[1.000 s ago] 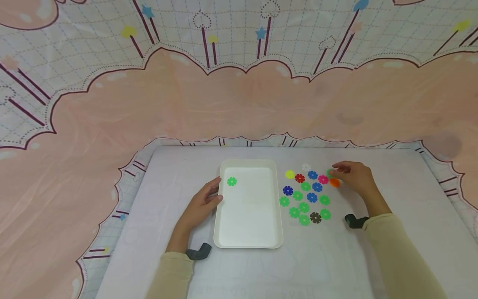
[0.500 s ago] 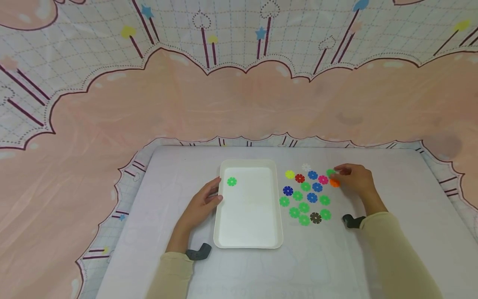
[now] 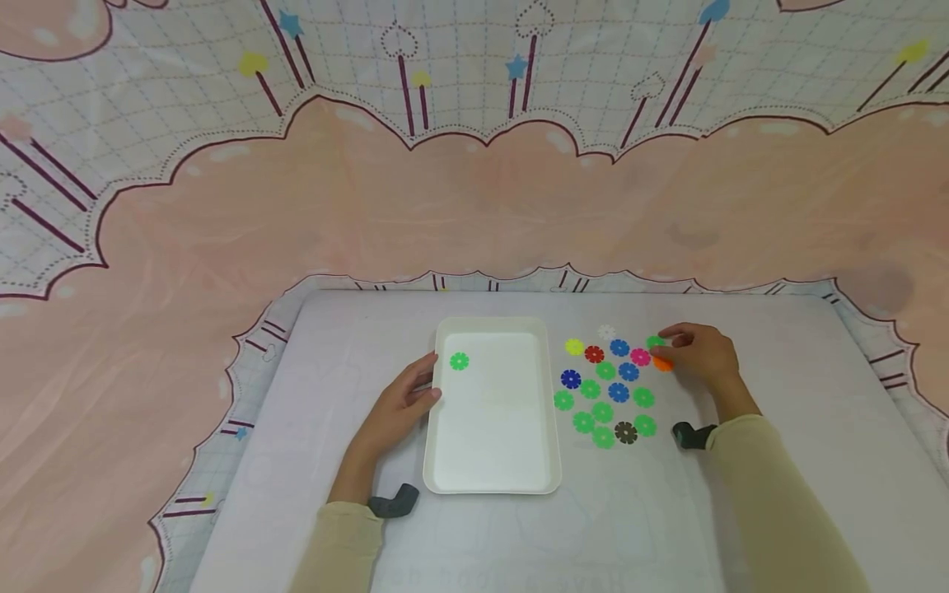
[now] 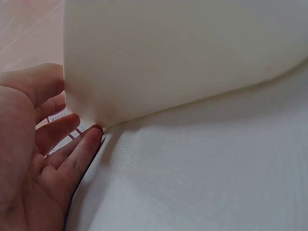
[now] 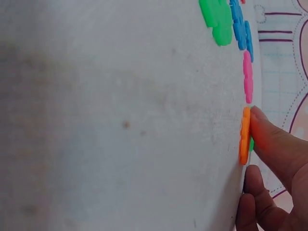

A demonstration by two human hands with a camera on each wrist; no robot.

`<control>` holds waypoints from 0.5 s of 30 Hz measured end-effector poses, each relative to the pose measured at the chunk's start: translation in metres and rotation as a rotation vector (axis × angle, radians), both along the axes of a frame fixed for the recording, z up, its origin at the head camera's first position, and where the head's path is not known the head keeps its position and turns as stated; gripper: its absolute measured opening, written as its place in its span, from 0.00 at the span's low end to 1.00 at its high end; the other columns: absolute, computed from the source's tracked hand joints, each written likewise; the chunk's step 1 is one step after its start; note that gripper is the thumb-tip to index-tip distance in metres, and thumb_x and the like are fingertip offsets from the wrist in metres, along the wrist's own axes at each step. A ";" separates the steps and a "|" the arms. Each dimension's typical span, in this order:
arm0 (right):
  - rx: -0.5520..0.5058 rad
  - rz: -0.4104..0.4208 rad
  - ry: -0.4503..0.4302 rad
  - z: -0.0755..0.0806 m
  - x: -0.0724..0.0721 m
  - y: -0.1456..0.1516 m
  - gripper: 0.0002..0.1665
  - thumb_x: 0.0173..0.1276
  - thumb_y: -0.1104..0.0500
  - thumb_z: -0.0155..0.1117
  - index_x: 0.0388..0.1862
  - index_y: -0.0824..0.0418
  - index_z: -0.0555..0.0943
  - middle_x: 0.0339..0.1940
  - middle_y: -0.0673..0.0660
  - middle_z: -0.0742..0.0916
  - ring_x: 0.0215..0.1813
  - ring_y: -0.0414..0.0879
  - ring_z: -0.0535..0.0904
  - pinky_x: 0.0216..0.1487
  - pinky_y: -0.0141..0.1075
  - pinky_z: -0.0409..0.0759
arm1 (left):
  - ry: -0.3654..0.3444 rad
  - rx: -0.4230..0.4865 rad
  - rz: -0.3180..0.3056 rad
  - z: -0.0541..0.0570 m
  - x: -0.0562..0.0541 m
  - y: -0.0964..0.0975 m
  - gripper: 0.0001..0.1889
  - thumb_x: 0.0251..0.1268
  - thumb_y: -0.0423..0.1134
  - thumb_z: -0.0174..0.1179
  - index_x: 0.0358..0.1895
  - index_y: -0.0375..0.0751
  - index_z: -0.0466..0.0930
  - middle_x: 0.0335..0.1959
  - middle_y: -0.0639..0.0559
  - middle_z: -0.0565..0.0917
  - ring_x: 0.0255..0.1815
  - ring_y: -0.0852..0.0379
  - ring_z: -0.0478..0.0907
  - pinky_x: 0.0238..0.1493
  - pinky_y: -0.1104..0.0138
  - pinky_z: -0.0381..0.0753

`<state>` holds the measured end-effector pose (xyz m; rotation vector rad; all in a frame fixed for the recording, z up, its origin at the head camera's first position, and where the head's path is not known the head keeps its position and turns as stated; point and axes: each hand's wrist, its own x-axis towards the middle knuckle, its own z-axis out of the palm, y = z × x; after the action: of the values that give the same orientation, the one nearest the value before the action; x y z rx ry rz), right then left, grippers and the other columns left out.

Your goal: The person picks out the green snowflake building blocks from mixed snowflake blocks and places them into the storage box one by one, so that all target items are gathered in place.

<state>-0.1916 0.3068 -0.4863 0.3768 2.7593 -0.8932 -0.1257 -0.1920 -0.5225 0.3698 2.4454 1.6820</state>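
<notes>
A white tray (image 3: 492, 487) lies on the table, with one green notched disc (image 3: 460, 361) in its upper left. My left hand (image 3: 400, 403) touches the tray's left side; in the left wrist view its fingertips (image 4: 96, 131) rest against the tray's outer wall (image 4: 183, 53). My right hand (image 3: 700, 354) is at the far right of the scattered discs, thumb and fingers around a green disc (image 3: 654, 340). The thumb partly covers an orange disc (image 3: 662, 364). In the right wrist view the thumb (image 5: 274, 139) is beside the orange disc (image 5: 244, 137); I cannot tell whether it pinches the green one.
Several flat notched discs lie spread right of the tray, among them a pink disc (image 3: 640, 357), a yellow disc (image 3: 574, 347), a dark brown disc (image 3: 626, 432) and a dark blue disc (image 3: 570, 379). A patterned cloth (image 3: 474, 206) hangs behind the white table (image 3: 801, 371).
My right hand drew back slightly from the green disc, uncovering more of it, then edged left again, its thumb over part of the orange disc. My left hand and the tray have stayed put.
</notes>
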 end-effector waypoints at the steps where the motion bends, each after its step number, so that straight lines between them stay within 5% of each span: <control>1: -0.003 0.001 0.000 0.000 -0.001 0.000 0.31 0.67 0.44 0.72 0.62 0.60 0.82 0.56 0.69 0.82 0.58 0.65 0.72 0.55 0.58 0.78 | -0.001 -0.002 0.001 0.001 0.000 0.000 0.33 0.74 0.43 0.62 0.79 0.51 0.63 0.76 0.45 0.70 0.74 0.43 0.72 0.70 0.57 0.78; 15: -0.009 -0.003 -0.013 -0.004 -0.005 0.005 0.32 0.65 0.43 0.74 0.58 0.63 0.80 0.53 0.67 0.83 0.55 0.63 0.73 0.53 0.55 0.79 | -0.007 0.003 0.003 0.001 0.000 0.001 0.33 0.74 0.43 0.62 0.79 0.49 0.63 0.75 0.44 0.71 0.73 0.43 0.72 0.70 0.57 0.78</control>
<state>-0.1964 0.3119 -0.4908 0.3843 2.7424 -0.9003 -0.1253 -0.1915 -0.5217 0.3600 2.4401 1.6853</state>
